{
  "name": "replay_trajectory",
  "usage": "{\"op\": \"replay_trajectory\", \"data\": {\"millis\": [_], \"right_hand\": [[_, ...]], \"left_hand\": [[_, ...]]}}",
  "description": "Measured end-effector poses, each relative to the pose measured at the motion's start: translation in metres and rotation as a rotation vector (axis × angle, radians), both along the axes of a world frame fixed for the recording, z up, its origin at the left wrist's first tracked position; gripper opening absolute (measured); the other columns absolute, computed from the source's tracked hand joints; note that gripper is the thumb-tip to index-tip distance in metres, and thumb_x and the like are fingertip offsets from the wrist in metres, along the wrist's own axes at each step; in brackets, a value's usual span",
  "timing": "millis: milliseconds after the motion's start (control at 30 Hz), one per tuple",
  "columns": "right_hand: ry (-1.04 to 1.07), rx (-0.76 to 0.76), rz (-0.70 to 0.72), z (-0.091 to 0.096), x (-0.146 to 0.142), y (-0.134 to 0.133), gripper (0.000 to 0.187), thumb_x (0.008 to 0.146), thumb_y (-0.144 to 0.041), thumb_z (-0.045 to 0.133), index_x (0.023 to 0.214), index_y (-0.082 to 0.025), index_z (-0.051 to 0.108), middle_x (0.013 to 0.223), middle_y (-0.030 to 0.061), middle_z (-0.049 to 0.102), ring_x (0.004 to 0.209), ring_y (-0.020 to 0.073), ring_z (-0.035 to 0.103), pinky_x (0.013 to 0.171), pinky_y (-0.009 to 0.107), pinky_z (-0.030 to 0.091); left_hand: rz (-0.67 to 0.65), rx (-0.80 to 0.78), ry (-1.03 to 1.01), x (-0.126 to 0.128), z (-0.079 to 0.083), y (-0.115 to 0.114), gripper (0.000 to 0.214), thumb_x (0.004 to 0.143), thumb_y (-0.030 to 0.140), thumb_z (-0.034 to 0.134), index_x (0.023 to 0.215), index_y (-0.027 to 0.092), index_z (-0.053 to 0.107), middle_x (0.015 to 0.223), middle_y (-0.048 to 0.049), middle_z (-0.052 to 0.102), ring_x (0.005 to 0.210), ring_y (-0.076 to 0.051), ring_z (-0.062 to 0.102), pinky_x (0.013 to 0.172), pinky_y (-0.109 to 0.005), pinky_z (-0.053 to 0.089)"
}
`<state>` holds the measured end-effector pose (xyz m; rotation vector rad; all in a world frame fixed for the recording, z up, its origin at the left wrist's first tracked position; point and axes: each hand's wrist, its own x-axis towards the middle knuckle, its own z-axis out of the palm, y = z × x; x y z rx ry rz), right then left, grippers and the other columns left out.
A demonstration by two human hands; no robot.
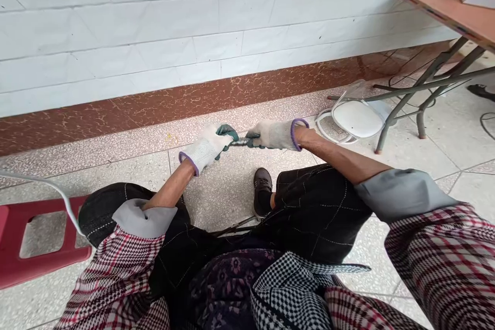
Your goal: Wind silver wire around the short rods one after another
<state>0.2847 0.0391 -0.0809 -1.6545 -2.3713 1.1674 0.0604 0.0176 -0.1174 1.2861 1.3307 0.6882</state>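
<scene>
Both my hands wear white knit gloves with dark green fingertips and purple cuffs. My left hand point(209, 146) and my right hand point(273, 134) are held out in front of my knees, fingers closed on the two ends of a short grey metal piece point(240, 141) that spans between them. What the piece is cannot be made out. I sit low with my legs in dark trousers; one dark shoe point(262, 189) rests on the tiled floor just below the hands. Thin dark rods point(234, 228) lie by my lap.
A red plastic stool point(15, 247) stands at my left with a white cable point(46, 185) over it. At the right stand a folding table point(444, 7) with grey metal legs point(421, 87) and a white round object point(356, 118) on the floor. A white tiled wall point(154, 36) is straight ahead.
</scene>
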Motion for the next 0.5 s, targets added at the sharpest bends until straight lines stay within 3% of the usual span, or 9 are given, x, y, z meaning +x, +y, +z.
{"op": "replay_trajectory", "data": {"millis": [133,200,267,333,433,500], "right_hand": [[-0.093,0.126,-0.033,0.001,-0.008,0.014,0.010,0.096,-0.029,0.075,0.094,-0.019,0.075,0.064,-0.0003,0.055,0.057,0.0131,0.049,0.050,0.025,0.033],[-0.023,0.156,-0.090,0.008,-0.009,0.014,0.011,0.098,-0.025,0.071,0.091,-0.017,0.072,0.064,-0.0004,0.054,0.053,0.0111,0.044,0.046,0.025,0.031],[0.181,0.057,-0.167,0.017,-0.008,0.008,0.014,0.100,-0.027,0.069,0.091,-0.016,0.071,0.066,0.0000,0.055,0.050,0.0103,0.044,0.042,0.025,0.032],[0.448,-0.134,-0.188,0.024,-0.005,-0.002,0.018,0.101,-0.032,0.067,0.094,-0.016,0.070,0.068,-0.0002,0.056,0.047,0.0099,0.044,0.038,0.024,0.034],[0.737,-0.380,-0.044,0.029,-0.001,-0.012,0.029,0.103,-0.045,0.065,0.097,-0.016,0.068,0.065,-0.0029,0.053,0.043,0.0083,0.041,0.035,0.022,0.034],[0.790,-0.481,0.045,0.028,-0.002,-0.013,0.037,0.104,-0.053,0.064,0.097,-0.017,0.067,0.064,-0.0038,0.052,0.042,0.0080,0.040,0.035,0.021,0.035]], "left_hand": [[0.055,-0.122,-0.168,0.009,-0.001,-0.006,0.005,0.090,0.018,0.070,0.093,0.018,0.074,0.051,0.0075,0.044,0.039,-0.006,0.030,0.041,-0.022,0.019],[0.052,-0.162,-0.232,0.011,0.001,-0.006,0.008,0.093,0.020,0.064,0.091,0.018,0.072,0.049,0.0091,0.039,0.037,-0.006,0.026,0.039,-0.022,0.018],[0.067,-0.172,-0.316,0.012,0.007,-0.005,0.007,0.093,0.021,0.063,0.090,0.018,0.069,0.048,0.0103,0.037,0.035,-0.006,0.025,0.038,-0.023,0.017],[0.103,-0.122,-0.405,0.008,0.015,-0.005,0.005,0.089,0.022,0.068,0.094,0.019,0.069,0.048,0.0114,0.037,0.035,-0.006,0.026,0.038,-0.023,0.017],[0.083,0.004,-0.477,-0.001,0.028,-0.009,0.030,0.079,0.022,0.076,0.109,0.017,0.072,0.052,0.0119,0.044,0.038,-0.005,0.028,0.039,-0.023,0.020],[0.050,0.037,-0.490,-0.006,0.033,-0.012,0.040,0.073,0.023,0.080,0.112,0.015,0.073,0.053,0.0119,0.045,0.039,-0.004,0.029,0.039,-0.023,0.020]]}}
